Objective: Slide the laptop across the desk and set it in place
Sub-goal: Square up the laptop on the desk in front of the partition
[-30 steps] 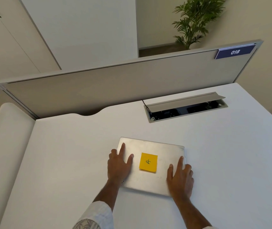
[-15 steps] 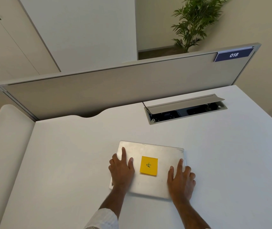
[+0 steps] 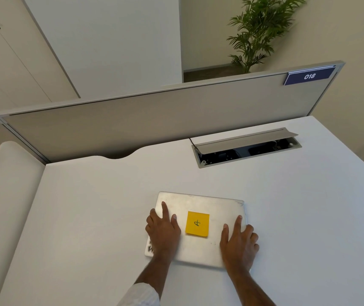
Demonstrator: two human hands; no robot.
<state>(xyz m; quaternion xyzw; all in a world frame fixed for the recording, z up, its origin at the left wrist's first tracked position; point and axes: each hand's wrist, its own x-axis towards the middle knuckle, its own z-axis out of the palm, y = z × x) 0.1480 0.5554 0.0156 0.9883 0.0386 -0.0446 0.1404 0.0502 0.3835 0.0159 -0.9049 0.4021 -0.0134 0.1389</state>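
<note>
The left hand (image 3: 162, 230) and the right hand (image 3: 239, 242) press flat, fingers spread, on the closed silver laptop (image 3: 201, 204), gripping nothing. It lies on the white desk (image 3: 88, 217), near the front edge. Behind stand a grey divider panel (image 3: 154, 120), an open cable tray (image 3: 246, 146) and a potted plant (image 3: 256, 34).

office | desk divider (image 3: 154, 120) w/ no. tag "018" (image 3: 309, 76) | cable hatch (image 3: 246, 146)

under both flat palms, a plain brushed-silver laptop (image 3: 201, 246); between the left hand (image 3: 163, 230) and right hand (image 3: 239, 244), a yellow sticky note (image 3: 197, 223) with a dark pen mark. beneath all that, a white desk (image 3: 88, 217). beyond the fingertips, a grey-beige divider (image 3: 154, 120), a navy label (image 3: 309, 76) lettered white, and a green plant (image 3: 258, 29).
</note>
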